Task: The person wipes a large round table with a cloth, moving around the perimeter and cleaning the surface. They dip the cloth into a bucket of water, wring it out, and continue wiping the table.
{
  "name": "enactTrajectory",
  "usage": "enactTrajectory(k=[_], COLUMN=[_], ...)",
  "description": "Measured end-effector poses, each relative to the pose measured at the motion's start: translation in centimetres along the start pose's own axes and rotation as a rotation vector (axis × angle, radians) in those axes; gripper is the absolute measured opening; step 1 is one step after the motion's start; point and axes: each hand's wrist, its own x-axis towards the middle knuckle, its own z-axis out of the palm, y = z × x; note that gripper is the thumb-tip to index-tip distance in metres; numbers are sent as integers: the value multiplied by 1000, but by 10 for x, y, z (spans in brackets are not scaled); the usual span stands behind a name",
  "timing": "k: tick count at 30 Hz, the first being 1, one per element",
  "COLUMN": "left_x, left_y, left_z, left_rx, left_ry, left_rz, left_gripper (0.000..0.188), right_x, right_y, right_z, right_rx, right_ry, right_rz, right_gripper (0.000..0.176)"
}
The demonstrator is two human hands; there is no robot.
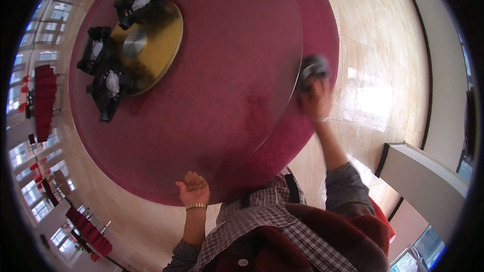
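Observation:
My right hand [317, 96] grips a dark grey cloth-like bundle [315, 68], blurred, at the right rim of a round table with a red patterned tabletop covering [325, 19]. The bundle lies beside the curved edge of a large clear glass disc [227, 64] that covers most of the tabletop. My left hand [194, 189] is held palm up with its fingers spread at the near edge of the table, nothing in it. A gold-coloured bracelet or watch band circles that wrist.
Toward the table's far left is a gold disc [162, 49] with a silver hub [134, 42]. Black holders with clear plastic-like contents [140, 2] [96, 50] [112, 83] stand around it. A pale pillar or ledge [423, 170] juts in at right. Red-covered tables [45, 102] stand beyond.

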Motion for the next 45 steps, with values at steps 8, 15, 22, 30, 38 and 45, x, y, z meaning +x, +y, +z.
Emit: enactTrajectory(k=[8, 15, 22, 30, 38, 45], left_x=[3, -3, 17, 41, 98, 74], left_y=[0, -7, -5, -6, -4, -1], left_z=[2, 13, 3, 1, -23, -32], left_rx=[-23, -6, -17, -3, 25, 237], left_ry=[-23, -179, -310, -86, -1072, -419], left_rz=[-51, -69, -109, -22, -226, -98], left_gripper=[56, 55, 57, 59, 57, 59], right_x=[-207, -85, 36, 82, -172, -89], right_y=[-150, 72, 99, 22, -47, 4], right_z=[-20, -58, -87, 3, -134, -147], right_rx=[617, -5, -77, -148, 255, 639], right_ry=[-535, -63, 248, -119, -1028, -557], right_rz=[-769, -90, 293, 66, -139, 489], right_gripper=[15, 23, 44, 44, 30, 40])
